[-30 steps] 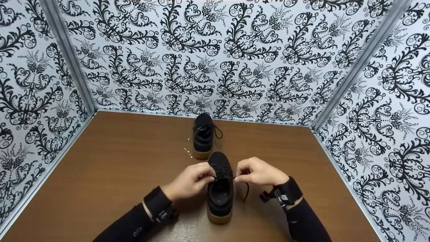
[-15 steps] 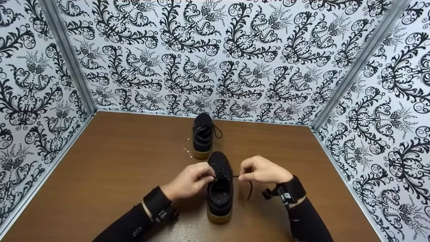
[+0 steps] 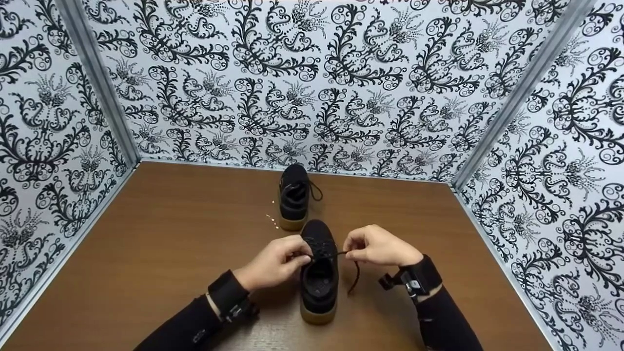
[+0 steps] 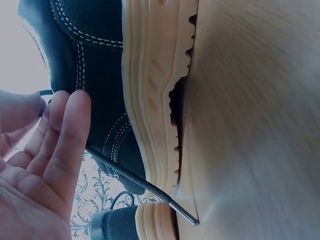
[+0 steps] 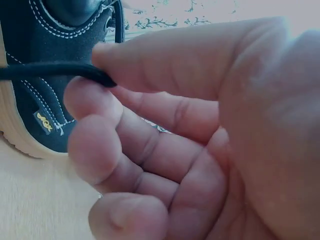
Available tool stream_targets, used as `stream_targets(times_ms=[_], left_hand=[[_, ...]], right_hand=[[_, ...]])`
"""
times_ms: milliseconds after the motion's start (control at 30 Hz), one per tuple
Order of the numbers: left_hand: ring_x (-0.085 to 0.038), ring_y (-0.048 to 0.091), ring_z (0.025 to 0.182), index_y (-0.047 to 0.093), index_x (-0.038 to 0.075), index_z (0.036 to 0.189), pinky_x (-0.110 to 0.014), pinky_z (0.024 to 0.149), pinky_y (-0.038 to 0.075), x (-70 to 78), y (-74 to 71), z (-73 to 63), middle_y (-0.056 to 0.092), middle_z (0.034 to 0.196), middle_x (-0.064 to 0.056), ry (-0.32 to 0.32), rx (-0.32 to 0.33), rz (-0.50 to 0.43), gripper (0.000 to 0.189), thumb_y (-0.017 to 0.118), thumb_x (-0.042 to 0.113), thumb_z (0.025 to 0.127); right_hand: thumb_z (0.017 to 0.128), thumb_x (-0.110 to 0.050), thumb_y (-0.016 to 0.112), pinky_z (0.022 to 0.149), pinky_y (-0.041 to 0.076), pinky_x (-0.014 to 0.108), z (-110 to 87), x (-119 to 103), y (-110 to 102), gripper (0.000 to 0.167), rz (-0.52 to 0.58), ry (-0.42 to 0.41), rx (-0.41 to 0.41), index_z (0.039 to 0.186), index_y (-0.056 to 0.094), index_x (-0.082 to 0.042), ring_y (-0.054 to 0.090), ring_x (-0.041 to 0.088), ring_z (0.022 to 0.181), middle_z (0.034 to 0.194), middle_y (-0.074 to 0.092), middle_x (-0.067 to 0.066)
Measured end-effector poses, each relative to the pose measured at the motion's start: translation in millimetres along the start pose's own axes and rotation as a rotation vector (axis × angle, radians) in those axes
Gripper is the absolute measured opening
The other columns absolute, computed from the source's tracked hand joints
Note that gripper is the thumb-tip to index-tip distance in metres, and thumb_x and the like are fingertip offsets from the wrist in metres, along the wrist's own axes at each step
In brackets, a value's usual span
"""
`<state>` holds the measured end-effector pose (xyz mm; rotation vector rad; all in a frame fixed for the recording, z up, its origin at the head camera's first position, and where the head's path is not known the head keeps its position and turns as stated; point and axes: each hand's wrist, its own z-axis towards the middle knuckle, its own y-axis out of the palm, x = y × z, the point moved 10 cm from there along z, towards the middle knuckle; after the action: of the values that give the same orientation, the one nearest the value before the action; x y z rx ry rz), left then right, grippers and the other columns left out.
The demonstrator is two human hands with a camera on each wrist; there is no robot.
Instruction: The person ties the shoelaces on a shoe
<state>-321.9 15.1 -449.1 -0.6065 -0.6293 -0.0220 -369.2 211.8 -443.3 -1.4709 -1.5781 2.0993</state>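
A black shoe [image 3: 319,297] with a tan sole stands on the brown table, its toe pointing away from me. At its left side my left hand [image 3: 278,261] pinches a dark shoelace; in the left wrist view this lace's tipped end [image 4: 150,187] hangs below the fingers to the table. On the right, my right hand [image 3: 380,247] pinches the other shoelace [image 5: 55,71] between thumb and forefinger. That lace runs taut from the shoe's throat to the fingertips, and its loose tail [image 3: 357,278] dangles beneath the hand. My left fingers hide part of the lacing.
A second black shoe [image 3: 294,209] stands farther back, just left of the first, a lace loop at its right side. Small pale marks [image 3: 273,220] dot the table [image 3: 185,219] beside it. Patterned walls [image 3: 312,87] with grey corner posts enclose the table's back and sides.
My right hand first pulled the lace a little to the right, then came slightly back left. The lace's tail swung left beneath it. My left hand has stayed in place.
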Motion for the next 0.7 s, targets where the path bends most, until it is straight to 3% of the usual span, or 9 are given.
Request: stream_targets(times_ms=[300, 533, 700], left_hand=[[-0.008, 0.061, 0.084, 0.073, 0.01, 0.103, -0.025, 0.071, 0.054, 1.3, 0.0, -0.2, 0.068, 0.095, 0.001, 0.004, 0.004, 0.008, 0.008, 0.079, 0.005, 0.103], [-0.008, 0.06, 0.084, 0.074, 0.011, 0.104, -0.043, 0.066, 0.057, 1.8, 0.4, 0.4, 0.068, 0.095, 0.0, -0.031, -0.02, 0.0, 0.006, 0.078, 0.008, 0.105], [-0.008, 0.06, 0.084, 0.074, 0.012, 0.104, -0.039, 0.067, 0.057, 1.3, 0.0, 0.3, 0.068, 0.095, 0.0, -0.042, -0.021, -0.003, 0.005, 0.078, 0.009, 0.105]], right_hand=[[0.097, -0.004, 0.073, 0.061, 0.054, 0.027, -0.1, 1.8, -0.3, 0.013, 0.008, 0.019, 0.009, 0.104, 0.08, -0.012, 0.065, 0.009, 0.065, 0.082, 0.072, -0.007], [0.098, 0.002, 0.064, 0.054, 0.051, 0.024, 0.1, 8.1, 2.5, 0.029, 0.04, 0.041, -0.004, 0.113, 0.086, -0.012, 0.073, 0.036, 0.063, 0.088, 0.079, 0.01], [0.098, 0.004, 0.063, 0.052, 0.05, 0.024, 1.0, 6.7, 1.9, 0.029, -0.014, 0.049, 0.013, 0.113, 0.086, -0.007, 0.071, 0.028, 0.057, 0.079, 0.077, 0.007]])
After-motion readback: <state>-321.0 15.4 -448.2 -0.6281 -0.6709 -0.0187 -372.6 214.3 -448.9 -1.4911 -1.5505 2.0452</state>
